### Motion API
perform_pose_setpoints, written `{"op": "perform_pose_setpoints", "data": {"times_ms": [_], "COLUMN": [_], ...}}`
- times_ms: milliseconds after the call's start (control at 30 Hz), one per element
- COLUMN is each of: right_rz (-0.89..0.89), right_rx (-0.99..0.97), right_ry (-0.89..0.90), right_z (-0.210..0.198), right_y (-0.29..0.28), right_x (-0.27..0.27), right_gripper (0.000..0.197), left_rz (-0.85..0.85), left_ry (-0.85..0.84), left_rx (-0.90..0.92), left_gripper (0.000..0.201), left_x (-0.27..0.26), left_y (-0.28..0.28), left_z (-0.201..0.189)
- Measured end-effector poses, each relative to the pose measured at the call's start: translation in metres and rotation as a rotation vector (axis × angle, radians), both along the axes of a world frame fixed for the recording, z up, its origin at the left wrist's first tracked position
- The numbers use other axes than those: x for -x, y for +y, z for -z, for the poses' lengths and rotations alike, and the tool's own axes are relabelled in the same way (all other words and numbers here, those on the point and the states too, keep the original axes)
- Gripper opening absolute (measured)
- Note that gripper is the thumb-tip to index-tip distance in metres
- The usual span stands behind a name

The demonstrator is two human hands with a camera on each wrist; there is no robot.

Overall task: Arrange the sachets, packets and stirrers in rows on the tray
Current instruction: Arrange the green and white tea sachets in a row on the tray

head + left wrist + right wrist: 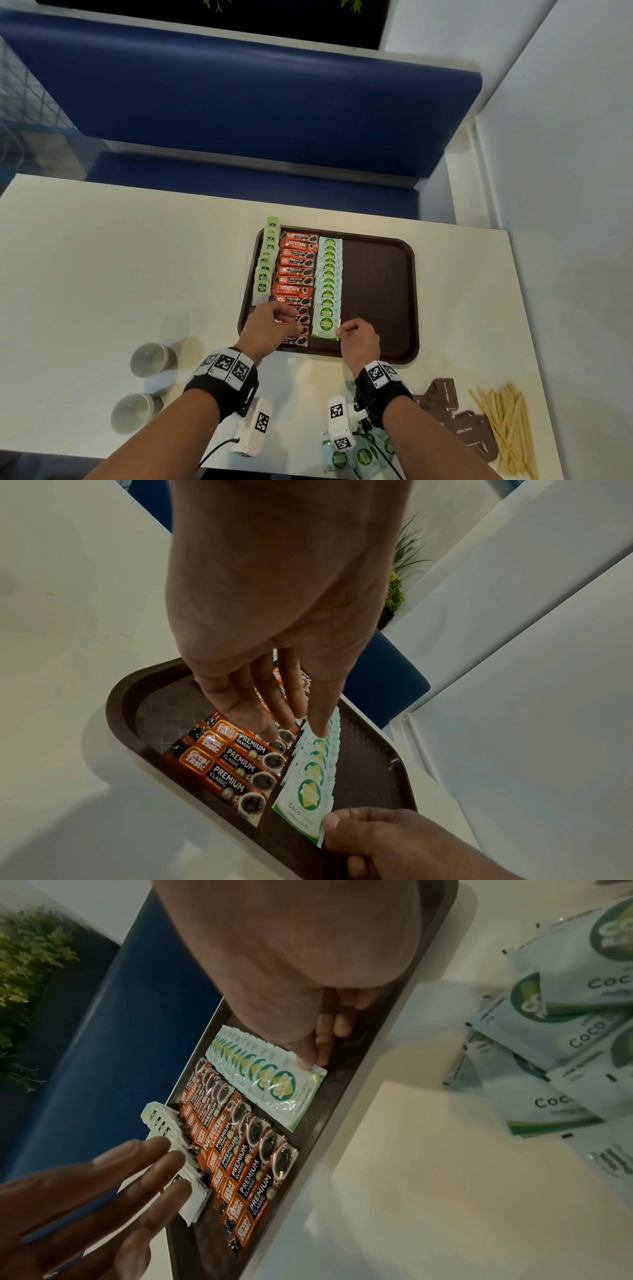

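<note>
A brown tray (378,291) holds three rows: green tea bags (266,262) on its left rim, red coffee sachets (296,270), then white-green coco sugar sachets (329,281). My left hand (291,322) hovers over the near end of the coffee row (226,764), fingers (164,1161) straight and spread, tips close to the sachets. My right hand (342,334) pinches the near right corner of the nearest coco sugar sachet (304,799), which lies flat on the tray; the thumb (306,1061) sits on that corner.
Loose coco sugar sachets (356,454) lie at the table's near edge under my right wrist. Brown packets (459,416) and wooden stirrers (507,428) are at the near right. Two metal cups (152,359) stand at the left. A blue bench (239,102) is behind.
</note>
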State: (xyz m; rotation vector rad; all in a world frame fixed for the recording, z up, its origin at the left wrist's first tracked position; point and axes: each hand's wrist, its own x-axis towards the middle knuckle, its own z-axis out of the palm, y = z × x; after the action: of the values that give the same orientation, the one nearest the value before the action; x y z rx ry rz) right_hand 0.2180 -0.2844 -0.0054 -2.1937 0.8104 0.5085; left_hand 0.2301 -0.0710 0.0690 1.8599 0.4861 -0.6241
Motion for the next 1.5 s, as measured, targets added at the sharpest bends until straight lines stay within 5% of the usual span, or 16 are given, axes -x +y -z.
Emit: {"op": "perform_pose_setpoints", "data": {"times_ms": [300, 600, 1000, 1267, 1500], "right_rz": [0.158, 0.22, 0.479, 0.455, 0.5], "right_rx": [-0.203, -0.169, -0.09, 0.08, 0.105], "right_ry": [-0.213, -0.326, -0.094, -0.016, 0.081], "right_z": [-0.036, -0.069, -0.048, -0.032, -0.021], "right_y": [-0.033, -0.108, -0.036, 0.031, 0.04], "right_x": [0.008, 0.11, 0.238, 0.242, 0.233], "right_gripper": [0.003, 0.015, 0.061, 0.132, 0.142], "left_rz": [0.028, 0.429, 0.77, 1.133, 1.184], "left_ry": [0.001, 0.006, -0.189, -0.386, -0.381], "left_rx": [-0.001, -0.031, -0.25, -0.502, -0.61], "left_gripper": [0.012, 0.008, 0.045, 0.076, 0.084], "left_x": [0.006, 0.048, 0.09, 0.117, 0.116], "left_y": [-0.017, -0.083, -0.123, -0.128, -0.128], "left_z": [-0.001, 0.01, 0.028, 0.035, 0.046]}}
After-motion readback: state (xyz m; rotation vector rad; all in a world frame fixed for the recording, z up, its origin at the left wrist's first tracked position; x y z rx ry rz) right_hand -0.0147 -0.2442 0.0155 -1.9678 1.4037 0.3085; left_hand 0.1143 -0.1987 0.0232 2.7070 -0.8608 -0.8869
